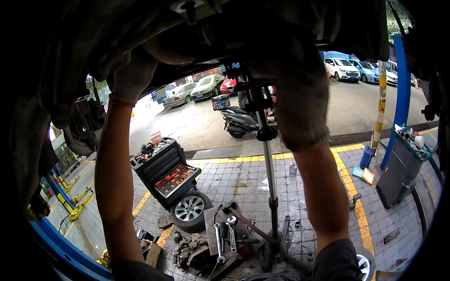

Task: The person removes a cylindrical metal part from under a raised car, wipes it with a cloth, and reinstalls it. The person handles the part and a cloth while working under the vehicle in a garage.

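Observation:
Both my arms reach up to the dark underside (187,49) of a raised vehicle. My left hand (133,79), in a pale grey glove with a red cuff, is against the dark parts at the upper left. Its fingers are lost in shadow. My right hand (302,103) wears a dirty, darker grey glove and goes up into the deep shade, where its fingers do not show. Between my arms stands a tall upright jack (269,173) with a shiny post, its top close under the vehicle. Whatever either hand touches up there is too dark to make out.
A black tool cart (161,171) with an open drawer leans in view beside a wheel (190,210). Wrenches (219,243) and greasy parts (192,255) lie low by the jack's base. A grey cabinet (403,164) and blue lift post (401,93) stand right; a scooter (239,119) stands beyond.

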Tool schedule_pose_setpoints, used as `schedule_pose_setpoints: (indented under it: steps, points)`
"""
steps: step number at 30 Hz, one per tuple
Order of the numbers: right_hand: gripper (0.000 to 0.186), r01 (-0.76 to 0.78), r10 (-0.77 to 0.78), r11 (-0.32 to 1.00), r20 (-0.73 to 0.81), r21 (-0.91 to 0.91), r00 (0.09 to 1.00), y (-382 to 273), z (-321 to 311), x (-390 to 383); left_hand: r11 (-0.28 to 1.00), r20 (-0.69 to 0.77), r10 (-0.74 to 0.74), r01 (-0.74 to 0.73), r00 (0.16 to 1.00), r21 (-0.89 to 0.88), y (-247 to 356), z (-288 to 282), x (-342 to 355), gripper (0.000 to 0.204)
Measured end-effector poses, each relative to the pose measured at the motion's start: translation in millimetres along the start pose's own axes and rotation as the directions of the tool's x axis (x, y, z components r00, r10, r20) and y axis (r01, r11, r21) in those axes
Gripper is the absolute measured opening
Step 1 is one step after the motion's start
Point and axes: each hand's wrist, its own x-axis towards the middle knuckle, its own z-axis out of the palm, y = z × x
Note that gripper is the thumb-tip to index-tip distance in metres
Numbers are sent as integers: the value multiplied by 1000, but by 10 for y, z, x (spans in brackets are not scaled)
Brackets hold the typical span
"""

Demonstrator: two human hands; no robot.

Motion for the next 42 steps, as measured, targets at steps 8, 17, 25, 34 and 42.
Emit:
schedule_pose_setpoints:
  steps: [8, 17, 25, 34, 42]
  points:
    - [52, -268, 212, 835, 169, 480, 963, 798, -539, 34, 973, 239, 82, -130, 967, 192, 89, -143, -200, 50]
    - [64, 9, 27, 990, 249, -139, 968, 1105, -667, 443, 944, 261, -312, 328, 914, -21, 481, -273, -282, 35]
    - [60, 259, -246, 966, 341, 8, 907, 1114, -664, 694, 754, 160, -518, 536, 840, -380, 1658, -645, 50, 36]
    - [54, 321, -315, 947, 261, 21, 913, 1278, -601, 903, 932, 713, -155, 340, 684, -124, 1528, -611, 850, 57]
    - [48, 249, -269, 961, 200, 118, 942, 1389, -540, 1035, 787, 668, -212, 530, 714, -317, 1249, -337, 905, 54]
